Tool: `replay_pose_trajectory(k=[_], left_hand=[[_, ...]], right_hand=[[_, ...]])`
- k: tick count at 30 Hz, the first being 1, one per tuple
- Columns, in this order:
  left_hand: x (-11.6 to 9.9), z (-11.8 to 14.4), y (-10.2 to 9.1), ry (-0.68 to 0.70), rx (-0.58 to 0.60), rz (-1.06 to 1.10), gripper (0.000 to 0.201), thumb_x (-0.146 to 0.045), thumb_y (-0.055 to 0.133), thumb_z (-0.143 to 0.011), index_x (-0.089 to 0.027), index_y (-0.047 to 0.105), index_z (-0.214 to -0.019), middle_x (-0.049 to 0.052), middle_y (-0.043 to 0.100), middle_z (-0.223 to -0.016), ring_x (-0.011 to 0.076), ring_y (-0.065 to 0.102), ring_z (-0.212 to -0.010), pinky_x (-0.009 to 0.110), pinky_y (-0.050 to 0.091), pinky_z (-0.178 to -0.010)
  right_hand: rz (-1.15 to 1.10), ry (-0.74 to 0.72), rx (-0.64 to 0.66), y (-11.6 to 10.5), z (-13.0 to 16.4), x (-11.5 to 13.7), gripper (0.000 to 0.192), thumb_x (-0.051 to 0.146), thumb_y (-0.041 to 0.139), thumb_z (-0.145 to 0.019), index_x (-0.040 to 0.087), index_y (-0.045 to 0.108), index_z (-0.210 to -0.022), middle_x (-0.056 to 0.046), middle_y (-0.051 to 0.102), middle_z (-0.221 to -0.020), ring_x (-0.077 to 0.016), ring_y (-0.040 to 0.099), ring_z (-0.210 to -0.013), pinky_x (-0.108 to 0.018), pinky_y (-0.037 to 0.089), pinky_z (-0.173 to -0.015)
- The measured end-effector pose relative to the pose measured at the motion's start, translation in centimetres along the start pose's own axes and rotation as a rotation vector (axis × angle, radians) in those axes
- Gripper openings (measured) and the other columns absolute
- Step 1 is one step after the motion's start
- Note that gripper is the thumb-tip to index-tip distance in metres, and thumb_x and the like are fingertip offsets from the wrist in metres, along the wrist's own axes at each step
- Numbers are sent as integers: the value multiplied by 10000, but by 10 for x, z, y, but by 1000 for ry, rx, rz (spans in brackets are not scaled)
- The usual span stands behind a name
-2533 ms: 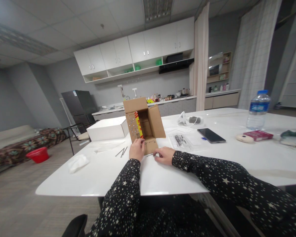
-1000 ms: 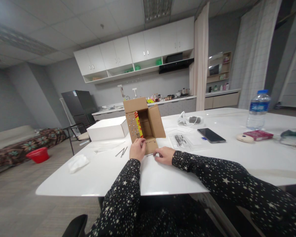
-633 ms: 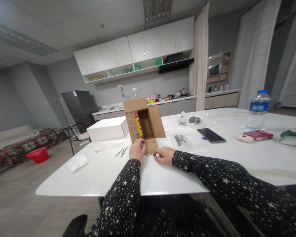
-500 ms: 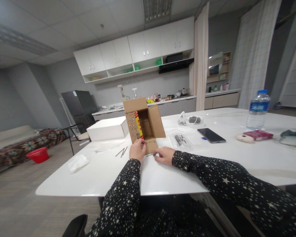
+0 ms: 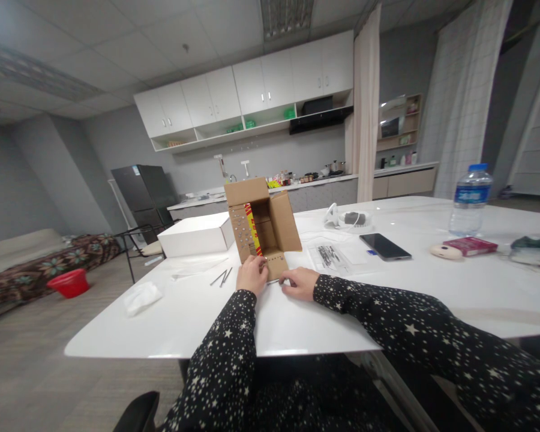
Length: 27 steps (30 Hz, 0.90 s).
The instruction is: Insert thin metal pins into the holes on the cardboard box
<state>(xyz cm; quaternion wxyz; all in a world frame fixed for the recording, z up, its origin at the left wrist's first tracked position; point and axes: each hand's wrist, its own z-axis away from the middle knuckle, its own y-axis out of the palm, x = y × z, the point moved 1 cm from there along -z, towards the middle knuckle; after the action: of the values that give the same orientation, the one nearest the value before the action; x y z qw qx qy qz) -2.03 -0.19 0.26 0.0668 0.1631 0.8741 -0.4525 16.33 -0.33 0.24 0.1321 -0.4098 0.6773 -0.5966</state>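
Pressing my left hand (image 5: 251, 277) against the front flap of the cardboard box (image 5: 261, 225), I have its fingers curled together with the tips on the near corner of the flap, where a row of small holes or studs runs across the cardboard. My right hand (image 5: 299, 283) lies low on the white table (image 5: 198, 318) just beside the flap, fingertips drawn together around a thin metal pin (image 5: 273, 281); whether I truly pinch it or only touch it I cannot tell at this size. The box lies on its side in front of me with its mouth open toward me, flaps spread, a red and yellow item (image 5: 252, 231) showing inside, and its left flap dotted with what look like many small heads. I judge the work partly done: that flap seems well filled, while the bottom flap shows only one short row. More loose pins (image 5: 222, 277) lie on the table to my left, and a clear bag of pins (image 5: 329, 256) lies to my right, so plenty appears left.
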Motion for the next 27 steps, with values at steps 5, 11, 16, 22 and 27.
replay_pose_trajectory(k=[5,11,16,22,27], left_hand=[[-4,1,-4,-7,-35,25,181,-211,493,-794,-206,611,-932,36,592,-899,153,591,-851,274,446,-779],[-4,1,-3,-23,8,-34,271,-212,490,-790,-219,605,-1035,46,589,-915,172,591,-859,292,444,-777],[-2,1,-1,-3,13,-42,270,-223,483,-796,-219,628,-1024,58,595,-955,175,589,-882,296,443,-803],[-4,2,-3,-17,19,-36,263,-218,486,-795,-218,635,-1011,58,602,-955,173,589,-885,295,444,-806],[-2,1,-1,-23,33,-34,273,-232,484,-796,-218,635,-1023,62,608,-952,177,587,-891,296,442,-800]], right_hand=[[1,16,4,-1,0,0,280,314,524,-753,210,664,-972,1,613,-646,-125,515,-584,-223,323,-548],[17,19,21,-2,1,2,279,309,529,-760,214,666,-985,1,613,-646,-126,520,-589,-222,322,-547],[17,13,0,-1,0,1,272,307,527,-757,218,665,-974,7,612,-637,-127,522,-589,-224,315,-543],[24,14,10,-1,0,2,272,306,528,-762,220,666,-981,4,619,-646,-131,532,-596,-225,316,-541],[11,17,5,-1,0,1,277,306,526,-755,217,666,-977,4,616,-640,-129,523,-588,-224,319,-544]])
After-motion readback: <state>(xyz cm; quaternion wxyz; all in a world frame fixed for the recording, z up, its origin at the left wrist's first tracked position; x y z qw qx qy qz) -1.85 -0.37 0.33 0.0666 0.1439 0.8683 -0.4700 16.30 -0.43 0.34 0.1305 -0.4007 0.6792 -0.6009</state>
